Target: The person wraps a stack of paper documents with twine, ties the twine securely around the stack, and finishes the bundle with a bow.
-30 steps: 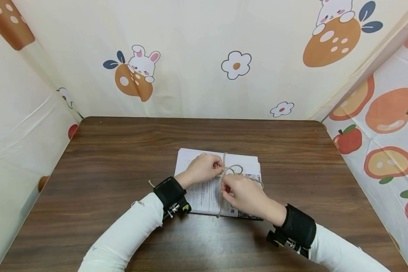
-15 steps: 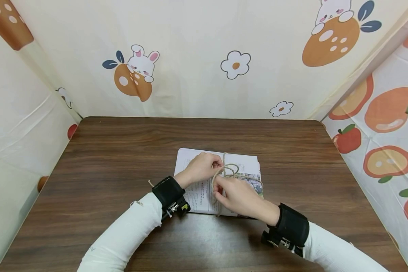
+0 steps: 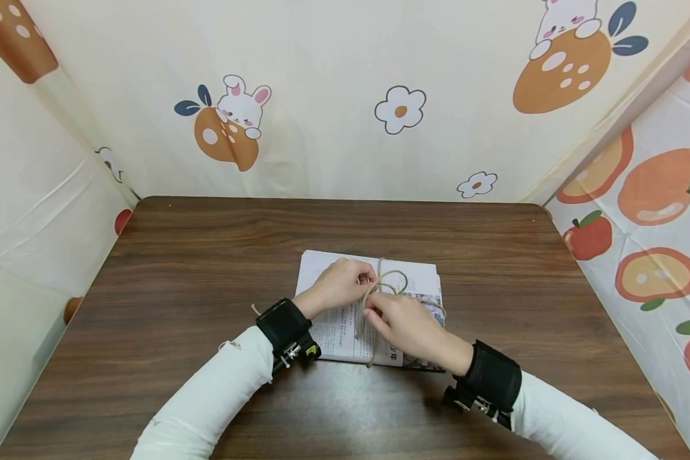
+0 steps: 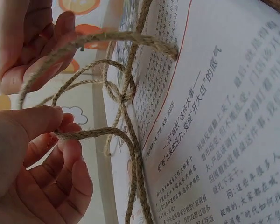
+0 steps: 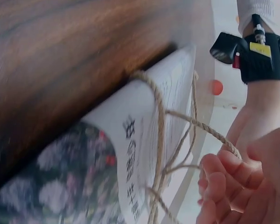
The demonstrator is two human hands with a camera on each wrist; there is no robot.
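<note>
A folded stack of newspapers [image 3: 336, 335] lies on the table, with brown twine [image 4: 91, 134] crossed over its top. Near the crossing stands a loop of twine. My left hand [image 3: 344, 282] pinches a strand of the twine between thumb and fingers, just left of the crossing. Close beside it, my right hand [image 3: 411, 324] is over the stack with its fingers loosely bent. In the left wrist view a strand arcs past the right fingertips [image 4: 65, 23], and its cut end hangs over the paper. The right hand covers part of the crossing in the head view.
The wooden table [image 3: 224, 249] has a dark grain. Patterned cloth [image 3: 322, 128] rises behind it and on both sides. Black straps with small cameras sit on the left wrist [image 3: 284, 326] and the right wrist [image 3: 491, 377]. A short twine end [image 3: 255, 310] pokes out by the left wrist.
My right hand has shifted left, carrying the strand towards the left hand, and its fingers have since loosened. The strand's end now hangs down over the paper. My left hand has stayed in place.
</note>
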